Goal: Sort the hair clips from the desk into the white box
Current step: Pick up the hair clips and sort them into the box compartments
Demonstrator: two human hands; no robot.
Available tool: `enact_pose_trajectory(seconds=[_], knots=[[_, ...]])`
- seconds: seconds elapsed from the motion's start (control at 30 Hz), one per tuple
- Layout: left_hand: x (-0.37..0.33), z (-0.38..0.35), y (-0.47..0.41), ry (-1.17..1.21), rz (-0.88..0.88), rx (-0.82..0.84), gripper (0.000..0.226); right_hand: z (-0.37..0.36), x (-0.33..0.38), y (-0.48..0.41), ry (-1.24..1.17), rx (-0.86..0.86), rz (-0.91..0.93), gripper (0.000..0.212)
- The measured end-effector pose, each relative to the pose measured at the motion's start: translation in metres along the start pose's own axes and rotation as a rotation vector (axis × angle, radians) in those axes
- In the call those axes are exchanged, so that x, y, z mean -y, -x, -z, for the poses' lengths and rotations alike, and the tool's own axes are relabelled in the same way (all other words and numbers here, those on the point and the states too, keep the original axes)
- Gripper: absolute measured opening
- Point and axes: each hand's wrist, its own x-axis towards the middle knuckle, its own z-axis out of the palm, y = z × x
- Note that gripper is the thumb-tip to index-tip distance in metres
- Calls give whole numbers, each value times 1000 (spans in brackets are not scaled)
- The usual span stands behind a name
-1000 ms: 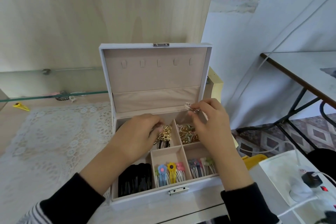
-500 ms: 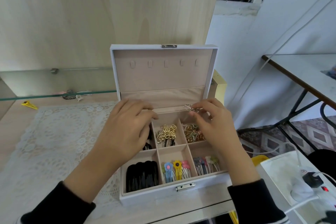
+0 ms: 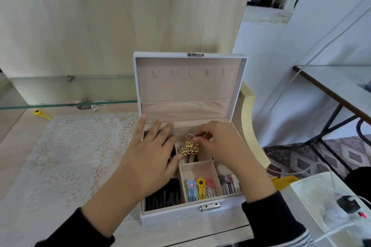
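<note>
Pinching a thin silver wire clip (image 3: pixel 190 136) between curled thumb and fingertips, the right hand (image 3: pixel 222 146) holds it over the back of the white box (image 3: pixel 176 215), just above a heap of looped gold claw clips (image 3: pixel 188 150). The left hand (image 3: pixel 152 158) is spread over the box's left side, fingers straight, gripping nothing. The upright lid shows soft beige lining, flower-topped striped clips (image 3: pixel 200 186) and matte black clips (image 3: pixel 163 196) fill the front row, and a yellow triangular clip (image 3: pixel 41 114) lies on the desk beside the lace mat (image 3: pixel 70 156).
</note>
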Motion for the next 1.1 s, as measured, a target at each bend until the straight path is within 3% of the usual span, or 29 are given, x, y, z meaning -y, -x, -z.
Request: enact_pose_trajectory(seconds=[0.23,0.53,0.67,0.77,0.97,1.1], knots=[[-13,2,4,-73,106,82,91,-13,15,2,245,-77,-22,24],[-14,2,4,-91,92,87,97,-20,21,1,368,-68,-36,22],[-15,4,6,-79,75,46,92,-21,22,6,280,-99,-154,23],[-15,5,7,-48,69,50,75,-19,23,6,237,-112,-224,18],[-16,-8,7,-30,16,-85,59,-14,24,8,147,-68,-205,17],[-15,-10,9,-40,66,-129,63,-9,21,12,69,-196,-174,22]])
